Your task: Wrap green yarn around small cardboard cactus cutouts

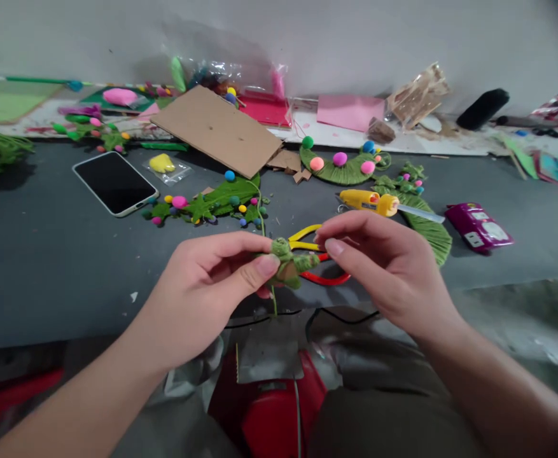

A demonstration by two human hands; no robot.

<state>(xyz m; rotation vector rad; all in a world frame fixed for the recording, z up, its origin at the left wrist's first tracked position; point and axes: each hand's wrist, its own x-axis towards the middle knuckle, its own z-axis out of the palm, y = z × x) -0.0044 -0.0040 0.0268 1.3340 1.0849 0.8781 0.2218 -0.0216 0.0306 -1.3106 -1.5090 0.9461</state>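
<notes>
My left hand [212, 289] pinches a small cardboard star wrapped in green yarn [285, 270] between thumb and fingers. Bare cardboard shows on part of the star. A strand of green yarn [261, 213] runs down from the tabletop behind the star, and its lower part hangs below. Just right of the star, my right hand [378, 264] has thumb and forefinger drawn together; whether they grip anything is hard to see. Scissors with yellow and red handles [329, 278] lie behind the star, partly hidden by it and the right hand.
A yellow glue gun [367, 200], a purple packet [480, 227] and a green yarn-wrapped crescent [429, 232] lie to the right. Leftward are a phone [115, 182] and pom-pom decorations [221, 200]. Cardboard [216, 130] leans behind. A red object [273, 420] stands below the table edge.
</notes>
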